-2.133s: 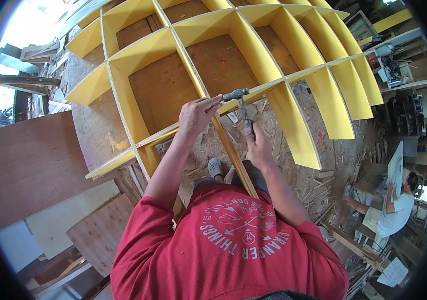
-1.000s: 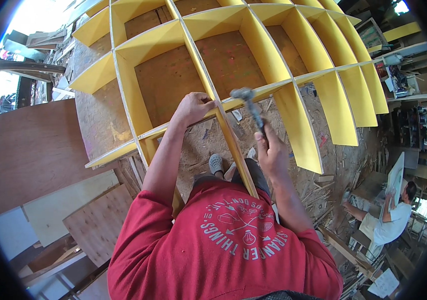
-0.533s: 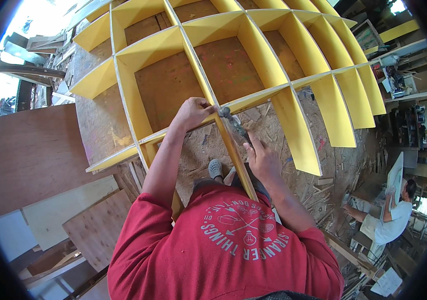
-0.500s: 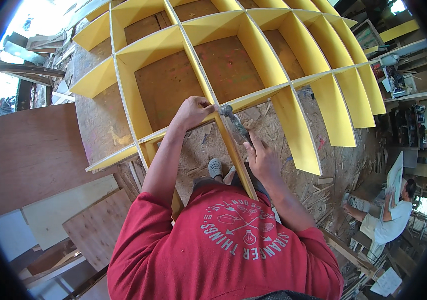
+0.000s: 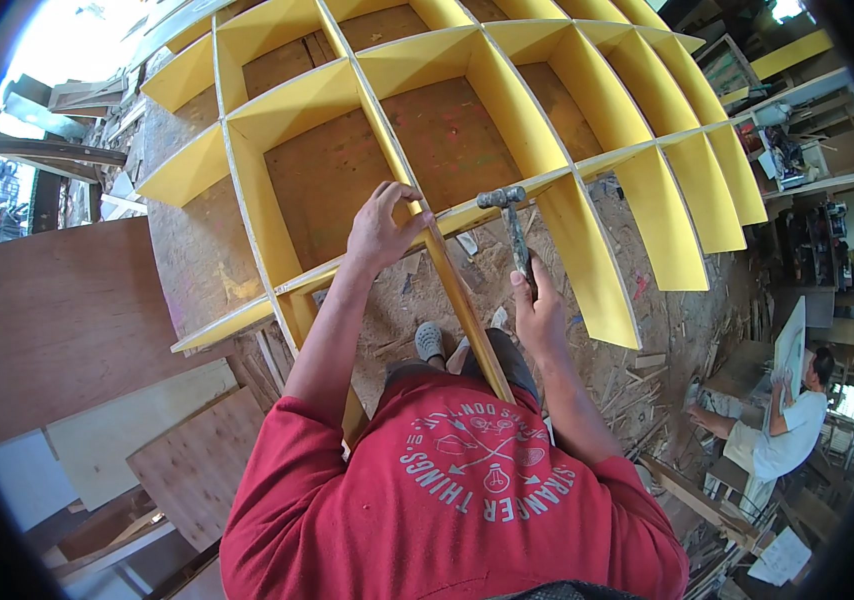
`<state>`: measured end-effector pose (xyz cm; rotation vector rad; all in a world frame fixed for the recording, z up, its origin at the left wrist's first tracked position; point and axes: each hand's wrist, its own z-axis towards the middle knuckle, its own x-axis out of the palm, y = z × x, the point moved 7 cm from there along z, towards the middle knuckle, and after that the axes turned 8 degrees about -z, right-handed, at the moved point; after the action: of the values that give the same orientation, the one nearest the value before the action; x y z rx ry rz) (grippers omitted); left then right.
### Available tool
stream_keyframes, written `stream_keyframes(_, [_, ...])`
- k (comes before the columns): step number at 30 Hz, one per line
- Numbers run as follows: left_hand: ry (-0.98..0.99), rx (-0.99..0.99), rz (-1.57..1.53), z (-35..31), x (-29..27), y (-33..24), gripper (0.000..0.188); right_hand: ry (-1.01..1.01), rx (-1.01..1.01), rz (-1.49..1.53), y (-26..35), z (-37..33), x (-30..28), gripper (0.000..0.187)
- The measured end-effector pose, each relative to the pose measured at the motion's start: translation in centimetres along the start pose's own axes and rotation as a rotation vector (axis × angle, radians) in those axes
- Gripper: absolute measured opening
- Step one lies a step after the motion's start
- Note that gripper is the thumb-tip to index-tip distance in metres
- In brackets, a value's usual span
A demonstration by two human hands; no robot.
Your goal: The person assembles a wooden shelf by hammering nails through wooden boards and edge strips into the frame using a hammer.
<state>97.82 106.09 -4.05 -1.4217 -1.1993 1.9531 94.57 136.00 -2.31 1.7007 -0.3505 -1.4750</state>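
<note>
A large yellow wooden grid frame (image 5: 532, 110), built from interlocking curved slats, stands in front of me. My left hand (image 5: 381, 228) grips the frame at a slat crossing, thumb and fingers closed around the upper edge. Whether a small nail is between the fingertips cannot be made out. My right hand (image 5: 541, 315) is wrapped around the handle of a hammer (image 5: 518, 238). The hammer's head is raised to the right of that crossing, apart from the wood. One yellow slat (image 5: 467, 310) runs from the crossing down toward my body.
Under the frame lies a stained brown board (image 5: 332, 185). Wood scraps (image 5: 637, 390) and shavings litter the floor. Plywood sheets (image 5: 72, 310) stand at the left. At the right a person (image 5: 792, 430) in a white shirt sits holding a pale panel (image 5: 789, 335).
The hammer has swung away from the slat crossing to the right, its head turned more sideways. My left hand's fingers have shifted and lifted slightly over the edge.
</note>
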Motion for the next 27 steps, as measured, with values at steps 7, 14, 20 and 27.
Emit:
stream_keyframes(7, [0.073, 0.066, -0.008, 0.9, 2.3, -1.1, 0.017, -0.001, 0.020, 0.060, -0.9, 0.7, 1.2, 0.049])
stream_keyframes(14, [0.077, 0.126, 0.011, -0.1, 2.7, -3.0, 0.014, 0.006, 0.090, 0.073, -0.9, 0.7, 1.5, 0.056])
stream_keyframes(20, [0.035, 0.133, -0.122, 0.4, 2.5, -2.2, 0.012, -0.052, 0.034, -0.008, -2.8, 0.4, 2.3, 0.060])
stream_keyframes(27, [-0.004, 0.140, -0.017, 1.2, 2.7, -1.9, 0.008, -0.128, -0.023, -0.040, -2.7, 0.2, 2.1, 0.058])
